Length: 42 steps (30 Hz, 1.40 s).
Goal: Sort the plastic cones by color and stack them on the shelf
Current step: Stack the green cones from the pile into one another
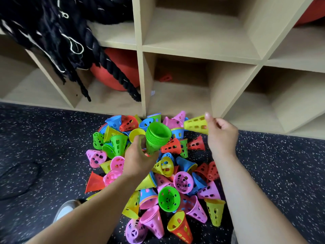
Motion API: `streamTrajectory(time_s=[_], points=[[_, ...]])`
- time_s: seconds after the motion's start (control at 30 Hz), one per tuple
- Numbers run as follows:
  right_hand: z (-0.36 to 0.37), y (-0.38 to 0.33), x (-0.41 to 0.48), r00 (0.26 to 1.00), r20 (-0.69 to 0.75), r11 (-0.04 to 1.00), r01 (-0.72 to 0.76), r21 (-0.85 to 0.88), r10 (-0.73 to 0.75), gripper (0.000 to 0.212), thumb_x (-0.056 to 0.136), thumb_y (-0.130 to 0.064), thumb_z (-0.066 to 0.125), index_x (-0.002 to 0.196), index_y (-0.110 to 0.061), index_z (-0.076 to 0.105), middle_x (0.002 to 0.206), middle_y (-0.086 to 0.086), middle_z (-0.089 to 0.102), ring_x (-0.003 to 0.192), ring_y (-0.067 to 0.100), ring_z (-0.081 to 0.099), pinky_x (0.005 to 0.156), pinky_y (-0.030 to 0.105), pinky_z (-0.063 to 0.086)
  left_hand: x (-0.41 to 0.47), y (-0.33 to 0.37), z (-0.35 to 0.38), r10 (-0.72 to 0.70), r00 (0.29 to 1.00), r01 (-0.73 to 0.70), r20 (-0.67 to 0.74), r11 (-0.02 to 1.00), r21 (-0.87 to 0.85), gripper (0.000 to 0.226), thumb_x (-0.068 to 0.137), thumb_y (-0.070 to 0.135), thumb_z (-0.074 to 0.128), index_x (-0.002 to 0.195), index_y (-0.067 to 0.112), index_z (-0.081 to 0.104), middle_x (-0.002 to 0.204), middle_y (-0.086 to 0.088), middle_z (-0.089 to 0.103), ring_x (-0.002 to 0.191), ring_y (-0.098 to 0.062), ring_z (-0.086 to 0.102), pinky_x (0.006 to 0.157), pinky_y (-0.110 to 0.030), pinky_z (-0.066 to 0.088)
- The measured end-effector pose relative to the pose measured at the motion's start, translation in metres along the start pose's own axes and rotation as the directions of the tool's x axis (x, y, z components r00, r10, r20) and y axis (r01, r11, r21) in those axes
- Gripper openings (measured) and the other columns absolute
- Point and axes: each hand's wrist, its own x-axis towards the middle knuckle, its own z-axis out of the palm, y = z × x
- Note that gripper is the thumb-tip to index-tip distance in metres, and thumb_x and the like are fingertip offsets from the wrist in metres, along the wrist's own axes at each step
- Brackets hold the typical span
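1. Most cones lie unsorted on the floor before the shelf; one red cone sits inside it.
2. Before the shelf, the left hand has fingers clamped on a green stack; the right hand pinches a yellow cone.

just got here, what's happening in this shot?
A person is sorting a mixed pile of cones on the floor in front of a cubby shelf. The left hand grips a stack of green cones, nested together. The right hand pinches a single yellow cone above the pile. What looks like one red cone lies in the compartment straight ahead; most cones are not yet sorted.
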Motion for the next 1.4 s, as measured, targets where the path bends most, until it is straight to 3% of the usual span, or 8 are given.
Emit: streamTrajectory(time_s=[0.27,0.4,0.53,0.67,0.87,1.07,1.23,1.4], points=[[-0.001,0.09,0.011,0.942,0.124,0.776,-0.177,-0.606,0.311,0.042,0.091,-0.049,0.066,0.084,-0.008,0.074,0.08,0.012,0.071,0.074,0.032,0.062,0.065,0.035,0.05,0.013,-0.009,0.008,-0.004,1.0,0.004,-0.01,0.999,-0.042,0.04,0.076,0.026,0.082,0.106,0.026,0.057,0.095,0.017,0.067,0.089,-0.002,0.063,0.077,-0.034,0.056],[0.016,0.097,0.012,0.982,0.157,0.677,0.045,-0.734,0.104,0.033,0.092,-0.033,0.068,0.121,-0.017,0.07,0.118,0.006,0.059,0.098,0.029,0.062,0.064,0.03,0.042,0.021,-0.011,0.01,-0.003,0.999,0.001,-0.042,0.999,-0.046,0.042,0.075,0.026,0.083,0.109,0.023,0.058,0.097,0.016,0.067,0.09,-0.001,0.064,0.078,-0.032,0.055],[0.046,0.101,0.023,0.819,0.563,0.698,0.469,-0.541,-0.114,0.035,0.093,-0.012,0.062,0.124,-0.025,0.07,0.127,-0.008,0.062,0.113,0.026,0.057,0.085,0.036,0.052,0.026,-0.013,0.007,-0.022,0.998,0.02,-0.061,0.999,-0.036,0.042,0.075,0.023,0.083,0.108,0.023,0.056,0.095,0.018,0.065,0.089,0.005,0.062,0.076,-0.024,0.053],[0.069,0.105,0.031,0.69,0.724,0.611,0.564,-0.555,0.022,0.04,0.097,-0.014,0.056,0.133,-0.028,0.063,0.139,-0.009,0.058,0.122,0.026,0.051,0.098,0.038,0.048,0.032,-0.017,0.001,-0.044,0.996,0.043,-0.073,0.999,-0.017,0.043,0.076,0.019,0.083,0.106,0.027,0.053,0.094,0.023,0.062,0.089,0.015,0.057,0.07,-0.003,0.043],[0.064,0.11,0.033,0.784,0.62,0.671,0.441,-0.597,0.037,0.02,0.096,-0.023,0.064,0.111,-0.019,0.077,0.109,0.002,0.066,0.104,0.029,0.061,0.079,0.034,0.047,0.038,-0.027,-0.002,-0.071,0.994,0.073,-0.08,0.997,0.02,0.046,0.076,0.025,0.083,0.113,0.024,0.056,0.097,0.021,0.063,0.089,0.011,0.059,0.071,-0.01,0.047],[0.041,0.086,0.027,0.903,0.394,0.839,0.079,-0.539,0.169,0.02,0.072,-0.035,0.087,0.068,-0.024,0.07,0.067,-0.012,0.064,0.064,0.014,0.061,0.058,0.027,0.041,0.029,-0.017,0.001,-0.049,0.997,0.05,-0.063,0.999,0.018,0.042,0.077,0.021,0.082,0.108,0.027,0.055,0.091,0.024,0.061,0.085,0.014,0.058,0.066,-0.004,0.043],[0.02,0.04,0.016,0.972,0.182,0.97,-0.107,-0.218,0.148,0.019,0.076,-0.029,0.086,0.071,-0.023,0.068,0.07,-0.01,0.066,0.065,0.014,0.061,0.058,0.018,0.045,0.011,-0.013,-0.002,-0.04,0.998,0.042,-0.039,0.999,0.027,0.037,0.077,0.025,0.081,0.103,0.025,0.055,0.089,0.016,0.065,0.083,0.0,0.062,0.07,-0.03,0.054],[0.008,-0.031,-0.003,0.975,0.216,0.995,-0.068,0.071,0.051,0.024,0.074,-0.03,0.087,0.069,-0.018,0.067,0.07,-0.006,0.063,0.061,0.006,0.051,0.059,0.018,0.043,-0.008,-0.008,-0.012,-0.05,0.999,0.05,-0.005,0.999,0.018,0.039,0.078,0.027,0.082,0.1,0.034,0.05,0.092,0.019,0.063,0.084,0.011,0.058,0.066,-0.015,0.049]])
